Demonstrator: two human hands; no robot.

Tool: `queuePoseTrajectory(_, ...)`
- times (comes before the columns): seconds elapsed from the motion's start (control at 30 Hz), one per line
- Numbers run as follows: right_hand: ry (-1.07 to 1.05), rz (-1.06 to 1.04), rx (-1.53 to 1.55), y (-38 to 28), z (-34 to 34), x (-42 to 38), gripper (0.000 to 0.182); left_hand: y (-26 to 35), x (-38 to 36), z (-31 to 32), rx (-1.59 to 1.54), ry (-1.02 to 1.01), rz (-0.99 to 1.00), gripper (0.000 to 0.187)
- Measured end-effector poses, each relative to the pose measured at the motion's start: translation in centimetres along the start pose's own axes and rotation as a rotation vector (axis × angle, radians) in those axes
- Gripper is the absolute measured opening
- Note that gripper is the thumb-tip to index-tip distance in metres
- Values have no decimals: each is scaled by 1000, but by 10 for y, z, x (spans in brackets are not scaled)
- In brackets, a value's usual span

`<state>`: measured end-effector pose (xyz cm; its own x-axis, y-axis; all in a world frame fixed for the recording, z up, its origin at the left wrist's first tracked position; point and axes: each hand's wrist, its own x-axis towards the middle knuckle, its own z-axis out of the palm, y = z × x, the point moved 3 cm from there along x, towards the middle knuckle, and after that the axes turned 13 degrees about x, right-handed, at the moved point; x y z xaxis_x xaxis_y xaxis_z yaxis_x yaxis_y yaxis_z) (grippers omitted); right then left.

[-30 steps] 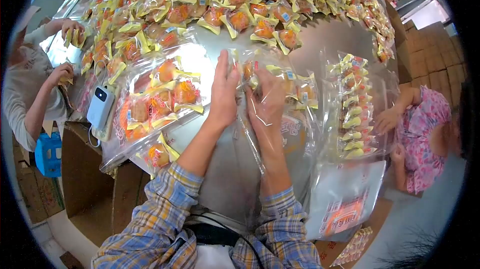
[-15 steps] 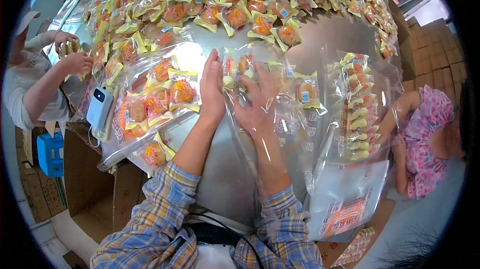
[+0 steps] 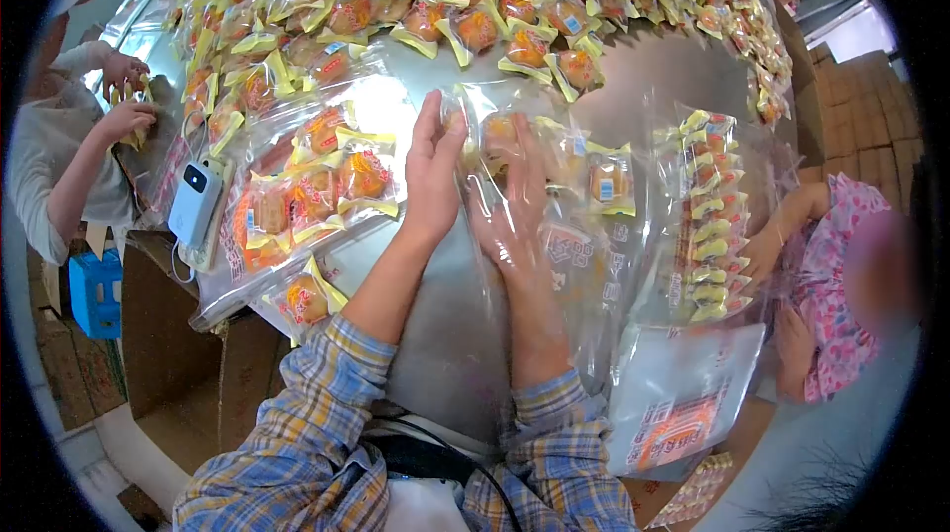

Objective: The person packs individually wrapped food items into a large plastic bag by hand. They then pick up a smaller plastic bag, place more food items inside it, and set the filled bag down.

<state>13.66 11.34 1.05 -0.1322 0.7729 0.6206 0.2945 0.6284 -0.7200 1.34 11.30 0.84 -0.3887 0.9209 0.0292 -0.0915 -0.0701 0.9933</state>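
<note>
My left hand (image 3: 433, 171) lies along the left outside edge of a clear plastic bag (image 3: 584, 309), its fingers stretched out and holding nothing. Inside that bag, seen through the film, my right hand (image 3: 510, 210) has its fingers extended beside a wrapped cake (image 3: 502, 133). More cakes in yellow-edged wrappers sit to the right of the fingers, one of them a wrapped cake (image 3: 611, 179) with a blue label. Glare and folds in the plastic partly hide the right fingertips.
A pile of wrapped cakes (image 3: 475, 29) covers the table's far side. Left are a filled bag (image 3: 312, 191) and a light-blue phone-like device (image 3: 195, 203). A bag with a row of cakes (image 3: 714, 215) and flat printed bags (image 3: 683, 398) lie right. Two people flank the table.
My right hand has turned more on edge, with its fingers drawn closer together and pointing forward. My left hand has shifted slightly right. The left person's hands have moved slightly.
</note>
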Motion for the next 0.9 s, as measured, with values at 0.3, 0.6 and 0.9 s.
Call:
queuePoseTrajectory(0.3,53,116,109,6,-6,-5,59,5,1,-6,-97,23,-36,67)
queuePoseTrajectory(0.6,7,46,-319,-12,-31,-6,54,8,-1,-5,13,42,16,61)
queuePoseTrajectory(0.9,-7,323,-500,-10,-42,-1,59,11,-3,-5,75,32,48,58)
